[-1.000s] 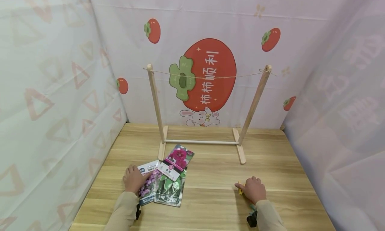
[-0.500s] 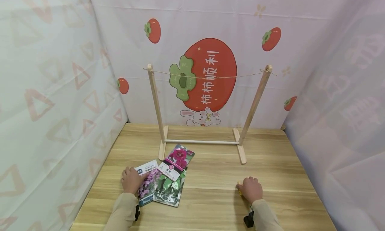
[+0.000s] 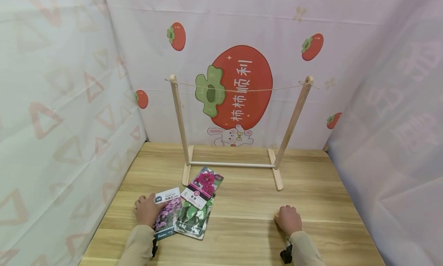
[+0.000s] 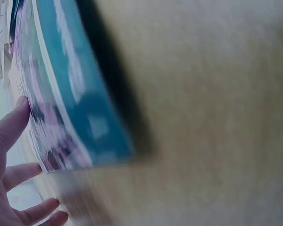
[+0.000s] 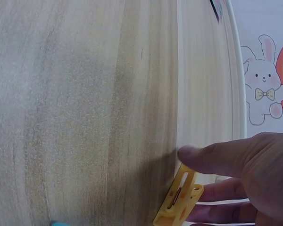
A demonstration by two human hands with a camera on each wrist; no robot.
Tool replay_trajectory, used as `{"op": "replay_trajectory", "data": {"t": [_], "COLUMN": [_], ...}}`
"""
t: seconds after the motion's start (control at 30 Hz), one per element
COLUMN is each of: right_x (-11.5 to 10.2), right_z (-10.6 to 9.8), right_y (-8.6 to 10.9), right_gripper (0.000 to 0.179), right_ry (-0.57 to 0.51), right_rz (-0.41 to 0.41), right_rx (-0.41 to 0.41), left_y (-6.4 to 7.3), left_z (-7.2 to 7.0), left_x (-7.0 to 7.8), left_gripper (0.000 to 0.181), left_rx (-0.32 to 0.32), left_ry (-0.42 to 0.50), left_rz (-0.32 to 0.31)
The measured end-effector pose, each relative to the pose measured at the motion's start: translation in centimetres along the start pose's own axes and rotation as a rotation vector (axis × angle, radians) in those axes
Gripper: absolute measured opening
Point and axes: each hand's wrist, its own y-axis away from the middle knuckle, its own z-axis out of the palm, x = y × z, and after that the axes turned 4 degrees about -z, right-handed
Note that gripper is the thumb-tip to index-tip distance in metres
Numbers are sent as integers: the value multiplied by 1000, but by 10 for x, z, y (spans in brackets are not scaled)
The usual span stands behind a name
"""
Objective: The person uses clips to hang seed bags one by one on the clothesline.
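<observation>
My left hand [image 3: 146,211] holds a seed packet with pink-purple flowers [image 3: 168,212] by its left edge. In the left wrist view the thumb lies on the packet's front, and its teal bottom end [image 4: 92,108] stands over a dark shadow on the table. My right hand [image 3: 289,219] pinches a yellow clothespin [image 5: 179,197] between thumb and fingers. Only a sliver of that clothespin shows in the head view. Beside the left packet lie a green seed packet [image 3: 194,219] and, overlapping its top, one with magenta flowers [image 3: 206,178].
Behind the packets stands a wooden frame [image 3: 290,123] with a string [image 3: 259,90] tied between its two posts and a white rod [image 3: 232,164] low down. A small teal thing [image 5: 60,223] shows at the right wrist view's bottom edge. Printed cloth [image 3: 242,27] surrounds the table.
My left hand has moved left, drawing the pink-purple packet with it; the green packet has shifted slightly left too. My right hand's fingers have drawn in around the yellow clothespin.
</observation>
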Motion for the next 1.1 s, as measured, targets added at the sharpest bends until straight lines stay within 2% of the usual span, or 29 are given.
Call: {"op": "replay_trajectory", "data": {"t": [0.1,0.3,0.5,0.67,0.73,0.93,1.1], "right_x": [-1,-1,-1,-1,1,2,-1], "right_z": [1,2,2,4,5,5,2], "right_y": [-2,-5,-6,-6,-7,-7,-5], "right_gripper": [29,27,20,23,26,25,23], "right_ry": [14,21,22,30,29,28,8], "right_rz": [-2,-4,-2,27,32,28,43], "right_rx": [12,21,19,-27,-35,-38,-43], "left_y": [3,4,2,5,8,14,10], "left_z": [-4,-6,-7,-7,-6,0,2], "left_x": [1,8,15,19,20,18,16], "left_gripper": [73,68,65,64,67,67,66], "left_rx": [21,26,-14,-46,-36,54,55], "left_ry": [2,21,69,60,46,24,87], "left_rz": [1,-15,-64,-100,-116,-166,-187]}}
